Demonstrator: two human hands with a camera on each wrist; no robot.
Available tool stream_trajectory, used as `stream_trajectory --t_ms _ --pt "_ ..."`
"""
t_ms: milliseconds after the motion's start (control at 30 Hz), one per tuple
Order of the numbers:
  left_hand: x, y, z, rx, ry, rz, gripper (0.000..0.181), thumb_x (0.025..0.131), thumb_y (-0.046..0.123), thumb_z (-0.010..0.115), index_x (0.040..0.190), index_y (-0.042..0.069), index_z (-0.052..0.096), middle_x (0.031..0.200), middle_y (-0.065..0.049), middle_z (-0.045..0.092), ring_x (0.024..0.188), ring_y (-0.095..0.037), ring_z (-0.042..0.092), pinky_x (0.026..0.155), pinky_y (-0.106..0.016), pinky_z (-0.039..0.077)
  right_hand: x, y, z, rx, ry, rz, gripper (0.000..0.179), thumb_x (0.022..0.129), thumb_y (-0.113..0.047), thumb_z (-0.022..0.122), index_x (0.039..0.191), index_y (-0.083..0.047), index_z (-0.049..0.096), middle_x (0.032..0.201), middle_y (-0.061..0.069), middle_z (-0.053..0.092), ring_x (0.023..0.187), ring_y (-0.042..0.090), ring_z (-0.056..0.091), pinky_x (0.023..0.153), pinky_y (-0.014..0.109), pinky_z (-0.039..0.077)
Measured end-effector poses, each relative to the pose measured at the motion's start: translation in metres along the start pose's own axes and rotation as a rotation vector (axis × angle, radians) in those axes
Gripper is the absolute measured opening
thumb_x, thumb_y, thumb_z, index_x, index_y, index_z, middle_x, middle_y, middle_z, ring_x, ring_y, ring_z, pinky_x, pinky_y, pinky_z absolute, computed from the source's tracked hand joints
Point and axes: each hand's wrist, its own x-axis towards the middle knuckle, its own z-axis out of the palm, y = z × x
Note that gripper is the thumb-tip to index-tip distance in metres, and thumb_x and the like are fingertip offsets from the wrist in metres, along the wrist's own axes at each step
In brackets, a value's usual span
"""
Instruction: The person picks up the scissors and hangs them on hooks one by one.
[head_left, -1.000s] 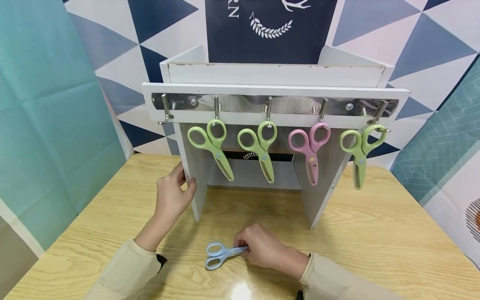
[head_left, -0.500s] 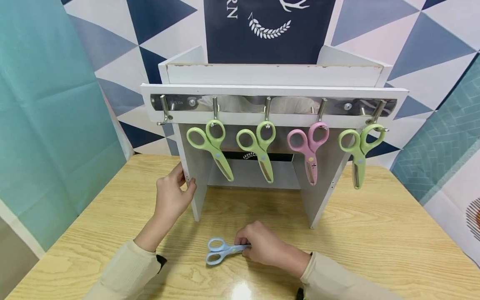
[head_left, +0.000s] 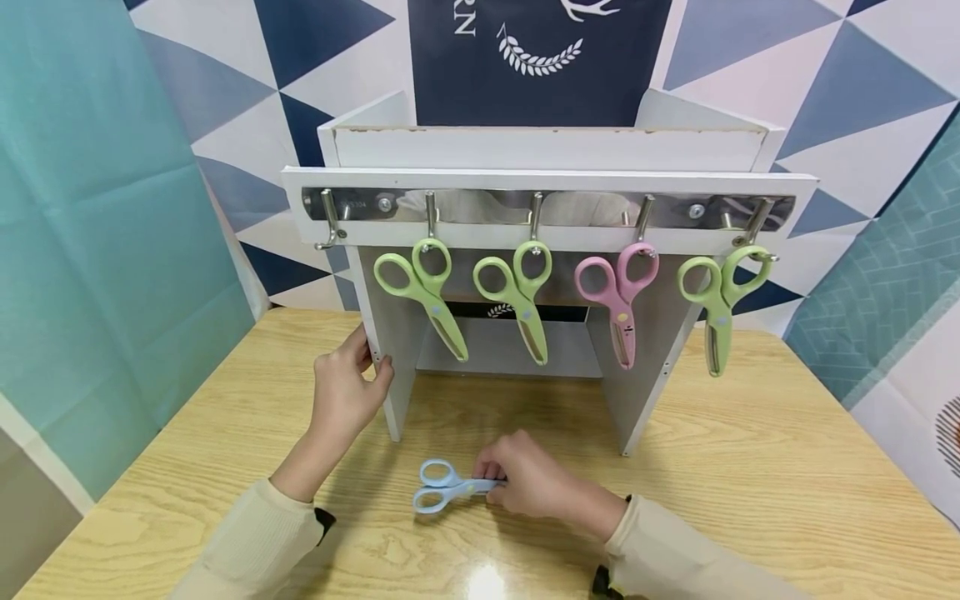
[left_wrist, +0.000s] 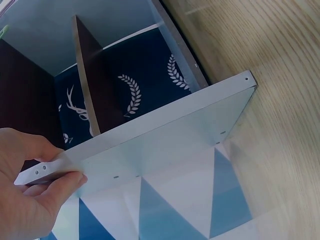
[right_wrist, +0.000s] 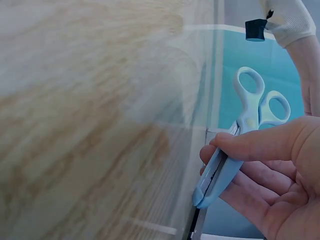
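Note:
My right hand (head_left: 528, 477) pinches the blade part of a pair of light blue scissors (head_left: 442, 487), whose handle loops point left, low over the table. The right wrist view shows the thumb and fingers on either side of the blue blades (right_wrist: 220, 175). My left hand (head_left: 347, 387) grips the front edge of the left side panel (head_left: 386, 367) of a white rack, thumb on one face and fingers on the other. From the rack's hooks hang green scissors (head_left: 431, 296), more green scissors (head_left: 521, 296), pink scissors (head_left: 619, 300) and, at the right end, green scissors (head_left: 718, 304).
A metal hook strip (head_left: 480, 207) runs along the rack's front board. Its leftmost hook (head_left: 330, 218) carries nothing. The rack stands on a wooden table (head_left: 750, 483), before a patterned backdrop (head_left: 540, 58). A teal cloth (head_left: 97, 208) hangs at the left.
My right hand has moved slightly away from me, towards the rack, carrying the blue scissors, which have turned a little. The left hand keeps its grip on the panel; the hanging scissors stay put.

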Motion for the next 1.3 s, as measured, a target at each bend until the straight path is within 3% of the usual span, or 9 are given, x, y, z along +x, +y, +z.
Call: stream_trajectory --t_ms 700,1300 --pt "0.001 0.0 0.0 -0.011 0.001 0.001 0.032 0.078 -0.004 0.063 0.11 -0.008 0.062 0.104 -0.027 0.07 0.095 -0.038 0.07 0.079 -0.042 0.06 0.003 -0.001 -0.016 0.005 -0.007 0.0 0.016 0.071 0.007 0.074 0.079 -0.006 0.07 0.073 0.003 0.072 0.067 0.002 0.063 0.06 0.012 0.052" --pt "0.0 0.001 0.0 -0.017 0.001 -0.009 0.033 0.078 -0.005 0.063 0.11 -0.008 0.062 0.104 -0.028 0.07 0.094 -0.038 0.071 0.078 -0.043 0.06 0.002 -0.008 -0.035 0.052 0.061 0.024 0.013 0.073 0.002 0.076 0.083 -0.006 0.072 0.073 0.001 0.073 0.066 0.0 0.064 0.06 0.011 0.052"
